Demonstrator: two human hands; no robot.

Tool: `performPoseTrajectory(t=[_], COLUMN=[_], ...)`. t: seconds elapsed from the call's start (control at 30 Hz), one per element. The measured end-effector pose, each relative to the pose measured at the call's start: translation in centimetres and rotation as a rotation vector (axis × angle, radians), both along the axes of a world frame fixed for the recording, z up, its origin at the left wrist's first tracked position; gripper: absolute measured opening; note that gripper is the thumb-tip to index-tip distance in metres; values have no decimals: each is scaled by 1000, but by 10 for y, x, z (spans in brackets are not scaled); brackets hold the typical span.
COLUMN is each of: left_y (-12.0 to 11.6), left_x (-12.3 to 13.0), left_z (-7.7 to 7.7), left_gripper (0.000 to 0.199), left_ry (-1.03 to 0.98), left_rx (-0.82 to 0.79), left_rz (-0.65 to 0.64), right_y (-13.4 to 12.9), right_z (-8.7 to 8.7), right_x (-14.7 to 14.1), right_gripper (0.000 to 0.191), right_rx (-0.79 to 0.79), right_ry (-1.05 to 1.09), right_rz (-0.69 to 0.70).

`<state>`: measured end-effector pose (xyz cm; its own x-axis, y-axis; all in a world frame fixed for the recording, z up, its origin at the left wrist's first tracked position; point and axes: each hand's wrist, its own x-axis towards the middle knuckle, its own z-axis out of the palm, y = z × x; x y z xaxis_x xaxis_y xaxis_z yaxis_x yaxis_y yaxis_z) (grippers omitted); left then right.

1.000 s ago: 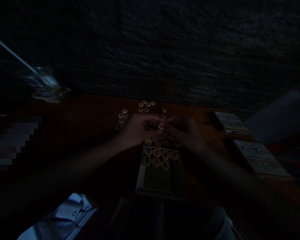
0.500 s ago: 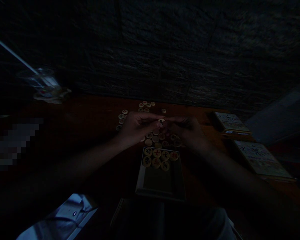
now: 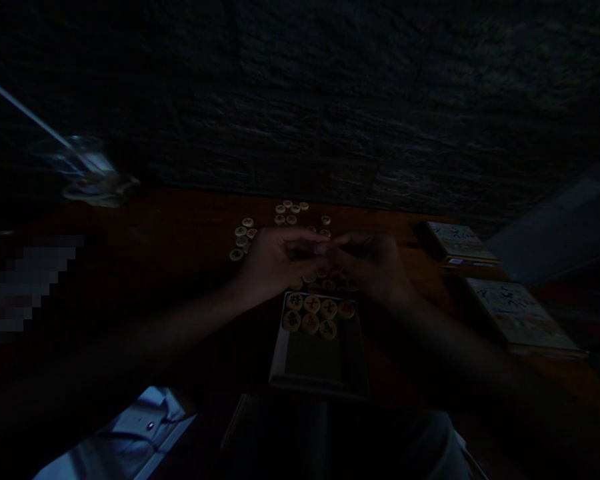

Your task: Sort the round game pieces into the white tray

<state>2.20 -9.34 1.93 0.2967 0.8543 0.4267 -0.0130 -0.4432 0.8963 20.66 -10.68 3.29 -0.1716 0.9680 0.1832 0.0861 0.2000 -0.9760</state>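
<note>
Above the loose pieces on the table, my left hand [image 3: 275, 263] and my right hand [image 3: 377, 267] meet at the fingertips, both closed in a pinch. The Chinese chess piece between them is now almost wholly covered by the fingers. Just below is a shallow box [image 3: 279, 360] with several round pieces at its far end, marked in red or black characters; one is a black-marked piece [image 3: 327, 329] in the second row. The near part of the box shows its bare bottom. Loose pieces [image 3: 291, 219] lie beyond and beneath my hands, some hidden by them.
On the wooden table [image 3: 180, 220], two flat illustrated boxes, one farther back [image 3: 460, 241] and one nearer [image 3: 523, 313], lie at the right. A clear cup [image 3: 87, 163] with a straw stands back left. A dark stone wall [image 3: 300, 120] rises behind the table. The light is dim.
The piece, whose black character showed between my fingertips, is now covered by the fingers. My hands have stayed in nearly the same place; the box's pieces look unchanged.
</note>
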Motion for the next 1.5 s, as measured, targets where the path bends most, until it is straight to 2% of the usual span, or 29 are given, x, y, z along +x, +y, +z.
performPoseTrajectory(t=[0.17, 0.3, 0.5, 0.7, 0.9, 1.07, 1.3, 1.5], left_y=[3, 1, 0, 1, -2, -4, -2, -2], left_x=[-3, -3, -2, -2, 2, 3, 0, -1], left_z=[0, 3, 5, 2, -1, 2, 4, 3], left_gripper=[37, 35, 29, 29, 26, 26, 28, 35], left_ry=[-82, -137, -75, -55, -4, -33, -233, -142], left_rx=[-137, -225, -137, -98, -42, -65, -320, -249], left_rz=[-35, -24, 10, 30, 36, 31, -57, -20], right_y=[4, 6, 7, 4, 0, -2, -1, 0], right_z=[3, 0, -7, -2, -3, -1, 4, 3], right_x=[6, 9, 8, 3, -2, -3, 2, 4], right_gripper=[29, 30, 31, 36, 37, 39, 35, 34], right_rx=[-6, 49, 45, 21, 32, 28, 10, 12], right_ry=[23, 78, 31, 80, 7, 6, 8, 52], right_rz=[44, 105, 62, -5, -34, -50, 10, 45])
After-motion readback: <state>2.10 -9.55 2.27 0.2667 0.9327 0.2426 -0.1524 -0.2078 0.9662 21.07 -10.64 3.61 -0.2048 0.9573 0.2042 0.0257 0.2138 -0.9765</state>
